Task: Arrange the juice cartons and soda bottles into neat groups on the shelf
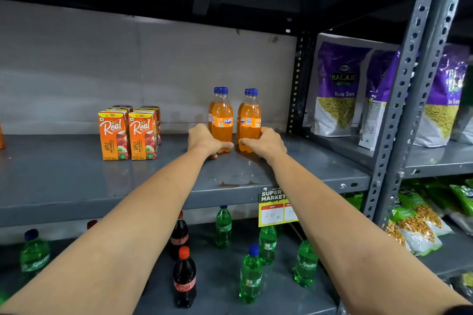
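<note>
on the grey shelf, each hand's grip wraps a fanta bottle: left hand, right hand

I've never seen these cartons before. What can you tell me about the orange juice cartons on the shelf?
The juice cartons are small orange paper-looking boxes marked Real, Apple, with an apple picture and a yellow price band on top. They stand upright in two tight rows on the grey shelf, the front two side by side. More stand behind, partly hidden. Neither hand touches them.
</note>
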{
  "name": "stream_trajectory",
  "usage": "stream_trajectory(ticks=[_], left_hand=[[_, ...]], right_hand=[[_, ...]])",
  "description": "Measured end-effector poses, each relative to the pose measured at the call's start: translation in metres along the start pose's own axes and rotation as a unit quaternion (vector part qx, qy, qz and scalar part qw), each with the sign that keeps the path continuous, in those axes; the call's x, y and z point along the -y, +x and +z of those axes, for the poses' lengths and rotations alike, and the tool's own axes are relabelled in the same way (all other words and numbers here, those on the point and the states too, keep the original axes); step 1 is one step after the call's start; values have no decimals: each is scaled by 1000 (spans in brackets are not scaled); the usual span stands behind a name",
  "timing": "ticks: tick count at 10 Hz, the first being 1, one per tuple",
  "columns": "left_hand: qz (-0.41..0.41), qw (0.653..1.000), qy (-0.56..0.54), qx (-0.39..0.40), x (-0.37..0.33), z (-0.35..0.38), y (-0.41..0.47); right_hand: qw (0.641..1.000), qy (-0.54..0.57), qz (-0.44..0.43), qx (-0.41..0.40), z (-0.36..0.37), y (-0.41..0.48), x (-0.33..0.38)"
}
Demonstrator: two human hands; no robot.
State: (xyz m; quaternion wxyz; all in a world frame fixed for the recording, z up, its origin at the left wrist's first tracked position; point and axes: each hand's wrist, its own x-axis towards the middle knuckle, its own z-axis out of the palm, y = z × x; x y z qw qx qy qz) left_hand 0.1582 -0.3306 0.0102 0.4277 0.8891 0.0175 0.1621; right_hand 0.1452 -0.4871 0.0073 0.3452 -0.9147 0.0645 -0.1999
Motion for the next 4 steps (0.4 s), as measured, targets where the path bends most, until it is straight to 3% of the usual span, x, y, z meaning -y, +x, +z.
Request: stream_trajectory(ticks=[2, 4], left_hand=[[13, 1000, 7, -1, 1, -2, -5], [14, 999, -46, -5, 5, -13, -18]], right_hand=[[999, -44, 3, 12, 2, -3, 1], [996, 43, 0, -72, -5, -15, 9]])
